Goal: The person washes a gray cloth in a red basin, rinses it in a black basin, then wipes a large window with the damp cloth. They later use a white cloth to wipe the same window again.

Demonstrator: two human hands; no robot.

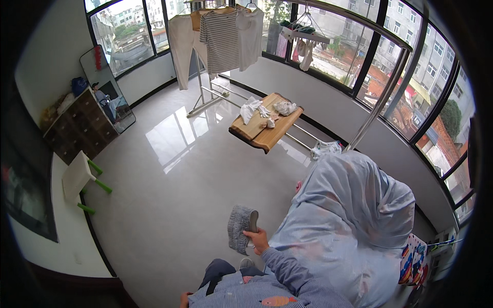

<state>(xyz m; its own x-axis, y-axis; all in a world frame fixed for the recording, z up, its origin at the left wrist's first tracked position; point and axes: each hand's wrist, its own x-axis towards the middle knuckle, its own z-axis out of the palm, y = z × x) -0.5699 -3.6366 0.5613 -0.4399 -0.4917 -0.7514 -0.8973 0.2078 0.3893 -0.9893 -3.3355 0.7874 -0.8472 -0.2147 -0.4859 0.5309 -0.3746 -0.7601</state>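
Observation:
Out in front of my body, my right hand (258, 239) grips a grey fluffy duster brush (239, 230) with a pale backing. The duster is held above the glossy tile floor, and no surface touches its pile. Only a sliver of my left hand (185, 299) shows at the bottom edge, beside my apron; its fingers and anything in them are hidden. Just right of my right arm, a pale blue cloth cover (339, 215) drapes over a large bulky heap whose contents are hidden.
A wooden board (262, 133) bearing white cloths sits across a metal clothes rack (202, 94) hung with garments. A clip hanger (310, 36) holds small laundry by the windows. Left stand a small table with green legs (79, 177), a dark drawer chest (83, 123) and a leaning mirror (111, 92).

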